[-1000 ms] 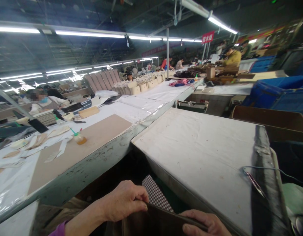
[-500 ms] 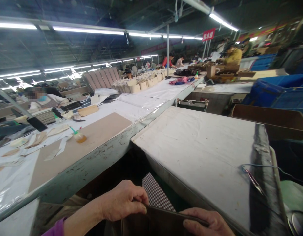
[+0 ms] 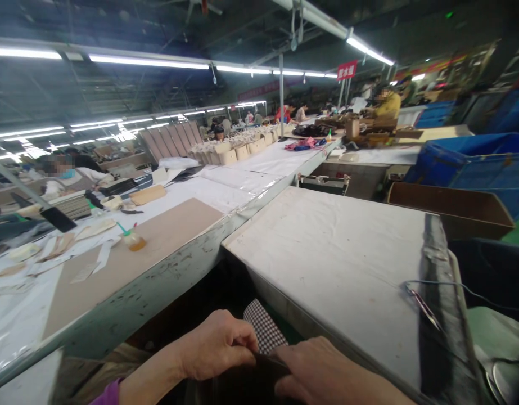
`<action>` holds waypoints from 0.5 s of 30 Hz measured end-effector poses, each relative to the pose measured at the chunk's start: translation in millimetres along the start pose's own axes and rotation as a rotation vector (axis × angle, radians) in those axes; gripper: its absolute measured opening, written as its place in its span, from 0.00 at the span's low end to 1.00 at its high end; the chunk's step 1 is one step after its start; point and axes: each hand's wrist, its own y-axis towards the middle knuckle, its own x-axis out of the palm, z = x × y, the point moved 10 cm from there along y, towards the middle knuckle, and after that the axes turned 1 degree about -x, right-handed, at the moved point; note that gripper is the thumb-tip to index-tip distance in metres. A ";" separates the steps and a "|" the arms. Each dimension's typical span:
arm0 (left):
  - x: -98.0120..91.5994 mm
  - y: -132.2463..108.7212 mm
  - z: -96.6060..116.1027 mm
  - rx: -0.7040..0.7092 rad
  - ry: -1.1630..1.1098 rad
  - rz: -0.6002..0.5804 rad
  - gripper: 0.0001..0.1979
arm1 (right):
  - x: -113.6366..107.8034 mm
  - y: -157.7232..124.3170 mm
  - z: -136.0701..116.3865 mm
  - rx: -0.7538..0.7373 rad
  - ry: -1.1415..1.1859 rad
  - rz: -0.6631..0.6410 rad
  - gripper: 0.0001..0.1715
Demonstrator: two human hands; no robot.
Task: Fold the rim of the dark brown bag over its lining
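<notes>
At the bottom middle, my left hand point(image 3: 219, 346) pinches the upper edge of a dark brown piece point(image 3: 246, 385) between thumb and fingers. Just right of it, my right hand point(image 3: 310, 368) grips the same edge, its fingers folded over it. The lower part of the piece runs out of view. Behind my hands shows a black-and-white checked cloth point(image 3: 264, 326). A purple cuff is at my left wrist.
A white-covered table point(image 3: 326, 242) lies ahead to the right, with a pointed metal tool point(image 3: 425, 308) near its dark edge. On the long left bench point(image 3: 175, 225) stands a glue bottle point(image 3: 133, 241). A masked person point(image 3: 69, 177) sits beyond; blue bins point(image 3: 482, 163) stand right.
My right hand has moved left along the brown edge, closer to my left hand, and more of its back shows. The camera view has shifted slightly.
</notes>
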 end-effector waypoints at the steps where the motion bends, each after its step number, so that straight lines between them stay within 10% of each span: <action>1: 0.8 0.1 2.0 0.013 -0.002 -0.002 0.05 | 4.1 10.0 -11.2 -0.058 -0.079 -0.041 0.13; 15: -10.0 -29.9 -48.7 -0.193 -0.125 0.146 0.10 | 6.5 50.6 -25.8 -0.118 0.367 -0.102 0.11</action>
